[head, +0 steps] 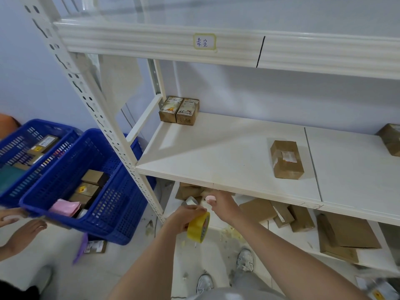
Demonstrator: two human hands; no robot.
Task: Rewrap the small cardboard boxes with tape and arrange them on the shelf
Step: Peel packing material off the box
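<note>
1. Presently, left hand [186, 217]: fingers curled round yellow tape roll [198, 227], held below the shelf [216, 176] edge.
2. Right hand [220, 202]: fingertips pinched, apparently on the tape's free end; draw it out taut and straight.
3. Wrapped box [286, 160]: lying on the shelf, well apart.
4. Two boxes [179, 109]: back corner, touching.

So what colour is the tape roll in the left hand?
Yellow: the tape roll, gripped by the left hand, seen in the head view.

White shelf [216, 148], two printed boxes [179, 109] back-left, taped box [286, 159] centre-right
</note>
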